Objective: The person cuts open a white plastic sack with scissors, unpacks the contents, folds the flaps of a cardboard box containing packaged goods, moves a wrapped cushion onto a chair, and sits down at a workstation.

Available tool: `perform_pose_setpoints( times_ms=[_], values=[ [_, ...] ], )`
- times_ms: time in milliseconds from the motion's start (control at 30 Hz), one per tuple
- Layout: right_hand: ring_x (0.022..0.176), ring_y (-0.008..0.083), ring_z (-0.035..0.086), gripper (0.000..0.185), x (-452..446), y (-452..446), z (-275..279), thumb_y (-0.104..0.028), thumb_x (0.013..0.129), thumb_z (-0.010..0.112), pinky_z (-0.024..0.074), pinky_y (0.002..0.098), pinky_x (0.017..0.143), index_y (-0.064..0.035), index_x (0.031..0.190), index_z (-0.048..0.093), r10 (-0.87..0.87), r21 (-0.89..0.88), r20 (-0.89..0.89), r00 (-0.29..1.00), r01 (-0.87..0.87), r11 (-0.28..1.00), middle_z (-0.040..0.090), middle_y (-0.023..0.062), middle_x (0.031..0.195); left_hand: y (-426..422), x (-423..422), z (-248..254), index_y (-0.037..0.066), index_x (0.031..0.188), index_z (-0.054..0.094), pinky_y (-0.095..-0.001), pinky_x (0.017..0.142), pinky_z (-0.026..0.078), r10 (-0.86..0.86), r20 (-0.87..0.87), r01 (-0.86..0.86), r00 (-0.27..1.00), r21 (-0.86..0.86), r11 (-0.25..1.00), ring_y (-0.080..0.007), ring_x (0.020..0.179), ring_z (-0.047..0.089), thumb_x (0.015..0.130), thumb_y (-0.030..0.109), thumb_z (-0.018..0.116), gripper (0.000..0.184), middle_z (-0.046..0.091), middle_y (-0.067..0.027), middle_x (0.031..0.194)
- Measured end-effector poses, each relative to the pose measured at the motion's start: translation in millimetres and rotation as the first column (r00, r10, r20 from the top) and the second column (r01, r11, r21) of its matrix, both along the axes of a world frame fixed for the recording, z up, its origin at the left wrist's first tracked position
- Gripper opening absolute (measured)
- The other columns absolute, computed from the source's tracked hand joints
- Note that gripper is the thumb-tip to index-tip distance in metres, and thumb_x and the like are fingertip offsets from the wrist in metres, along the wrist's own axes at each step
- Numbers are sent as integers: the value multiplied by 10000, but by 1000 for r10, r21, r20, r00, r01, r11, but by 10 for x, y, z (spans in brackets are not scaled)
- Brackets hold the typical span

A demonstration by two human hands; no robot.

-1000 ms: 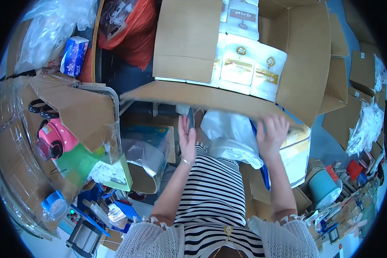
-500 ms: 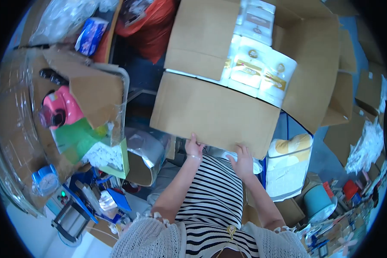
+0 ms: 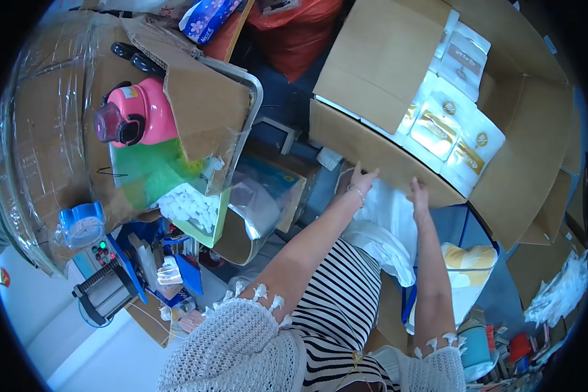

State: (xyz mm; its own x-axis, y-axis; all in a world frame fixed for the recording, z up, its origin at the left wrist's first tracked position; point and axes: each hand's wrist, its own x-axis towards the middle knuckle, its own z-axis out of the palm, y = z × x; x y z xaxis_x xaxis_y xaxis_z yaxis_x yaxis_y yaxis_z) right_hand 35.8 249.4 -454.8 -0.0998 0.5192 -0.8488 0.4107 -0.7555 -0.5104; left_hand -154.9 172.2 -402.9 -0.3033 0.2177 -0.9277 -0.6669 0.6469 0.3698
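Note:
A large cardboard box [image 3: 513, 117] holds white plastic-wrapped packs [image 3: 441, 124] with gold labels. Its near flap [image 3: 385, 153] hangs down at the front, and another flap [image 3: 382, 55] partly covers the packs. My left hand [image 3: 361, 179] is at the lower part of the near flap, its thumb and fingers apart. Close to the same flap's lower edge, further right, is my right hand [image 3: 419, 195], fingers apart too. Whether the fingertips touch the cardboard I cannot tell. White plastic bags [image 3: 385, 228] lie under the flap, between my arms.
Left of me, a pink bottle [image 3: 140, 112], a blue clock [image 3: 83, 224] and a green box of white pieces [image 3: 193, 208] rest by taped cardboard [image 3: 52, 124]. A red bag [image 3: 294, 39] is behind. A wrapped yellow-white bundle [image 3: 467, 274] stands at right.
The near flap has swung down from its raised, nearly flat position. Both hands have reached forward with it, loosening from its edge. My view has shifted, bringing the white bags into sight.

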Motion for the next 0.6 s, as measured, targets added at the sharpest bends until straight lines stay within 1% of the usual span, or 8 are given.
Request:
perform_pose_setpoints(
  times_ms=[33,100,133,167,200,267,400,600],
  values=[
    [995,201,480,493,-105,68,-4,-405,842,563,461,377,789,-31,1154,485,-94,19,-43,995,95,995,496,92,1099,66,-38,1,166,1246,383,-454,880,385,-24,6,24,1000,65,998,-204,1167,385,774,349,680,587,432,-28,1261],
    [912,155,471,253,-259,251,96,-195,855,499,452,397,797,-54,1064,513,-228,1,-144,963,231,973,498,61,988,221,-151,-58,153,1202,398,-436,893,368,21,85,-21,996,-3,1000,-184,1154,393,773,364,685,557,439,-42,1216],
    [920,189,485,257,-294,265,21,-76,805,481,450,424,851,-49,1060,505,-396,-76,-192,898,389,918,493,81,991,216,-278,-230,133,1172,404,-424,881,374,51,189,-68,981,87,994,-197,1168,379,767,392,693,560,433,-58,1193],
    [966,228,486,280,-321,252,-79,-55,803,489,443,443,877,-22,1080,498,-516,-120,-226,826,503,856,493,98,1038,245,-358,-453,116,1126,454,-431,868,379,155,238,-175,959,61,983,-217,1081,432,761,413,692,527,488,-78,1102],
    [1012,267,487,303,-282,232,-230,-34,800,497,436,462,902,6,1101,491,-627,-158,-255,736,608,778,492,115,1086,398,-482,-128,91,1050,507,-460,868,387,164,261,-223,951,212,952,-231,904,489,759,397,696,462,530,-95,915],
    [997,264,497,284,-275,255,-237,34,790,487,439,483,912,14,1073,499,-715,-206,-245,655,686,698,495,121,1078,616,-675,-60,73,992,532,-510,905,377,229,233,-256,945,90,963,-233,810,506,773,310,685,357,525,-108,840],
    [995,265,500,273,-262,244,-163,26,805,476,444,490,910,29,1077,497,-721,-203,-255,644,694,691,493,127,1079,916,-980,-276,58,900,527,-546,956,322,188,430,-256,883,107,961,-255,860,515,717,141,624,223,522,-104,880],
    [1023,267,511,285,-178,239,-151,-35,830,474,466,428,880,47,1102,495,-604,-171,-241,759,580,797,495,137,1101,842,-1013,-327,5,938,512,-511,979,364,260,413,-312,873,63,948,-322,973,515,705,3,600,249,492,-144,1011]
  ],
)
